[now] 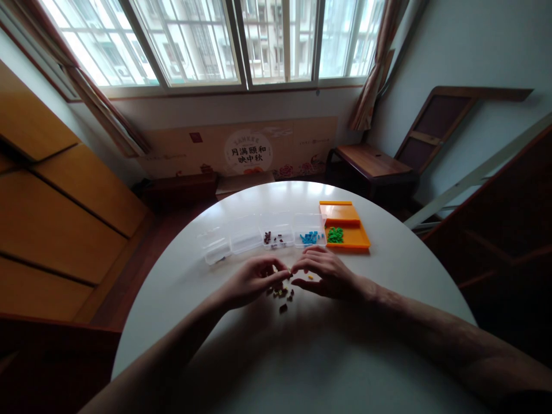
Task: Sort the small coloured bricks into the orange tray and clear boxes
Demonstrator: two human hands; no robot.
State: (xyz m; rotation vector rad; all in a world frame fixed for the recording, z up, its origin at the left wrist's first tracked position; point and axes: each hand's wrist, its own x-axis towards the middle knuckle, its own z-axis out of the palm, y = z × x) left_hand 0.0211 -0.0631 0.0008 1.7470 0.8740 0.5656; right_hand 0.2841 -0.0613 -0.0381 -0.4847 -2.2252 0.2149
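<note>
Over the white round table, my left hand (254,280) is closed, with thumb and forefinger pressed together; what lies between them is too small to make out. Close by on its right, my right hand (325,272) has its fingers bent and its thumb apart, with nothing visible in them. A loose pile of small dark brown and yellowish building bricks (280,292) lies below the fingertips. Nearer to me is a larger dark brick (283,309). One small yellow brick (310,278) rests beneath my right hand.
Beyond my hands stands a row of clear plastic boxes (246,244). Two of them contain dark brown bricks (268,237) and blue bricks (309,237). On the right, an orange tray (360,237) holds green bricks (335,234). A wooden chair (373,161) stands past the table (181,287).
</note>
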